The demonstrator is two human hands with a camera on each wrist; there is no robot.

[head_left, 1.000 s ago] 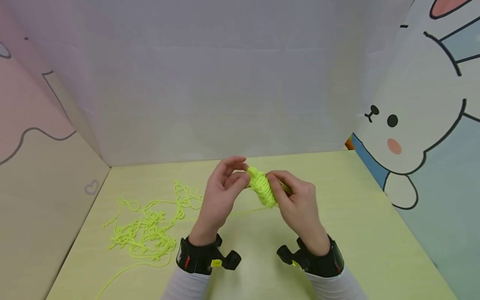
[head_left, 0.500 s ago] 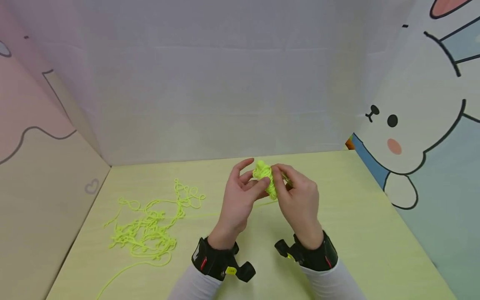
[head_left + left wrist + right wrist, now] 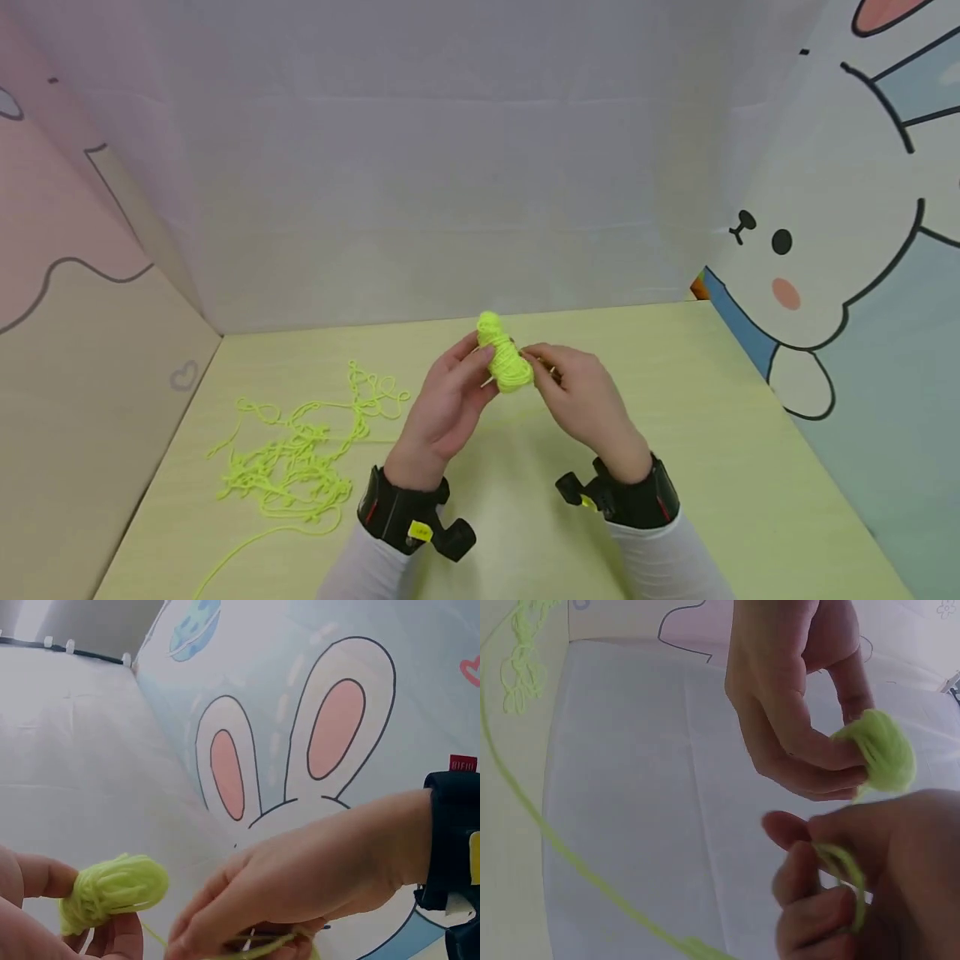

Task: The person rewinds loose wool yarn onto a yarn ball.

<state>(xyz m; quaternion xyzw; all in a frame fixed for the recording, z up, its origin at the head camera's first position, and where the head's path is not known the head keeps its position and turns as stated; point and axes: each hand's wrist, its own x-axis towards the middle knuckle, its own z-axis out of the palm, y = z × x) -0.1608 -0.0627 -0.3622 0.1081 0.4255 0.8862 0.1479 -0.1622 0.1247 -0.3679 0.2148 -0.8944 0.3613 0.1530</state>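
A small wound bundle of neon yellow-green yarn (image 3: 507, 363) is held up above the table in my left hand (image 3: 444, 400), gripped between thumb and fingers. In the left wrist view the yarn bundle (image 3: 120, 889) shows its looped end beyond the fingertips. Just to its right, my right hand (image 3: 585, 396) pinches the yarn strand that leads off the bundle. The right wrist view shows that strand (image 3: 847, 870) looped through the curled fingers of my right hand (image 3: 817, 900). A long run of yarn (image 3: 577, 862) trails away toward the table.
A loose tangle of the same yarn (image 3: 288, 467) lies on the left of the pale table (image 3: 750, 467), one tail running to the front edge. A white sheet (image 3: 450, 167) hangs behind the table, and printed panels with a cartoon rabbit (image 3: 847, 250) stand at the right.
The bundle has turned in my left hand, its narrow end now up. Both hands shifted right, then back left, and my right hand now sits a little farther from the bundle.
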